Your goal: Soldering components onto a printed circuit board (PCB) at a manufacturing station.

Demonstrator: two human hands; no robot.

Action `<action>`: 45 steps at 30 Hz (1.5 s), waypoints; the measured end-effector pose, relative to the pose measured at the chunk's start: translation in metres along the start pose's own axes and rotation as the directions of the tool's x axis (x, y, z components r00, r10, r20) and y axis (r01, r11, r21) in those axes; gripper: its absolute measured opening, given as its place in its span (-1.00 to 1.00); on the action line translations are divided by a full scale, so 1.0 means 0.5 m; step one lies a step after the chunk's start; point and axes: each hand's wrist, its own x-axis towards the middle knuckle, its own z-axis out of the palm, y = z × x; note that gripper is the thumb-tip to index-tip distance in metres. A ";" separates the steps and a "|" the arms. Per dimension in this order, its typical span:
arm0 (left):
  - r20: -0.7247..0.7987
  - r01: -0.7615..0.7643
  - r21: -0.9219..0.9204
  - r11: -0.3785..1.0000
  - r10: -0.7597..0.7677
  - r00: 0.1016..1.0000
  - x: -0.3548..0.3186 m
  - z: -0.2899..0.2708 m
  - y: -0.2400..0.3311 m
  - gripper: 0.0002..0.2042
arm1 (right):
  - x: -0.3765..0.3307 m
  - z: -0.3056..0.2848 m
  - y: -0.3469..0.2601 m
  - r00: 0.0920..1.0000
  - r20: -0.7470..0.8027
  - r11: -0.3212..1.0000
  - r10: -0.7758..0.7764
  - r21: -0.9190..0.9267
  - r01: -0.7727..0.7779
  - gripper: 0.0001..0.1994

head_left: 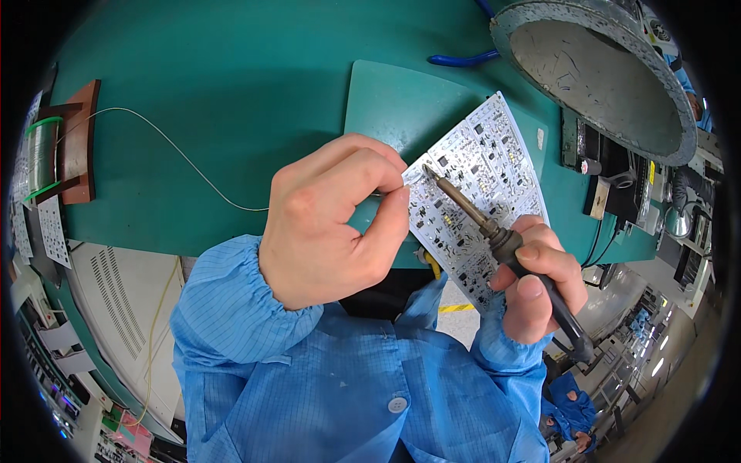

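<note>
Thin wire (247,208) is pinched by the left hand (332,224); a soldering iron (503,242) is gripped by the right hand (544,274), its tip seen over the white circuit board (494,174) (partly above a green mat (378,116)). A spool (42,158) is noted at the table's (216,69) left.

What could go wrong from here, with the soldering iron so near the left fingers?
The left hand pinches close to the tip of the soldering iron; if it is hot, a slip might burn skin.
The white board is crowded with small parts, so the tip could touch the wrong one.
The wire runs loosely from the spool across the table; it might snag.
</note>
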 end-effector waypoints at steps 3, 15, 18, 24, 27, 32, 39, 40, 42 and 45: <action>0.003 0.006 -0.002 1.000 -0.006 1.000 -0.001 0.003 0.000 -0.89 | 0.005 -0.005 -0.001 1.000 -0.010 0.999 0.019 0.032 -0.019 -0.78; 0.002 0.035 0.021 0.999 -0.035 0.999 0.000 -0.009 0.010 -0.90 | -0.001 -0.010 -0.009 0.999 -0.039 0.999 0.012 0.049 -0.010 -0.75; -0.020 0.146 0.007 0.989 -0.145 0.989 -0.003 -0.016 0.021 -0.90 | -0.010 -0.027 -0.004 0.990 -0.124 0.998 -0.062 0.010 0.063 -0.73; -0.097 -0.017 0.088 0.996 0.026 0.995 -0.009 -0.023 -0.007 -0.86 | -0.075 -0.123 0.051 0.886 -0.461 0.949 -0.046 -0.297 -0.105 -0.66; -0.017 0.052 0.127 0.991 -0.050 0.999 -0.010 -0.020 0.006 -0.88 | -0.064 -0.149 0.093 0.856 -0.487 0.825 0.172 -0.404 -0.395 -0.65; 0.025 0.083 0.202 0.976 -0.090 0.996 -0.018 0.002 0.015 -0.91 | -0.105 -0.144 0.089 0.875 -0.473 0.844 0.100 -0.426 -0.326 -0.63; 0.042 0.077 0.316 0.946 -0.095 0.995 -0.015 0.006 0.034 -0.92 | -0.161 -0.111 0.065 0.825 -0.544 0.876 0.155 -0.311 -0.369 -0.52; 0.026 -0.015 0.356 0.934 0.006 1.000 -0.020 0.004 0.042 -0.91 | -0.161 -0.109 0.059 0.815 -0.554 0.893 0.169 -0.264 -0.365 -0.51; -0.006 -0.136 0.358 0.924 0.148 0.989 -0.027 0.001 0.064 -0.89 | -0.165 -0.114 0.052 0.784 -0.620 0.912 0.036 -0.300 -0.279 -0.44; -0.158 -0.080 0.136 0.987 0.101 0.982 -0.052 0.000 0.097 -0.85 | -0.137 -0.127 0.008 0.703 -0.699 0.952 -0.132 -0.286 -0.105 -0.35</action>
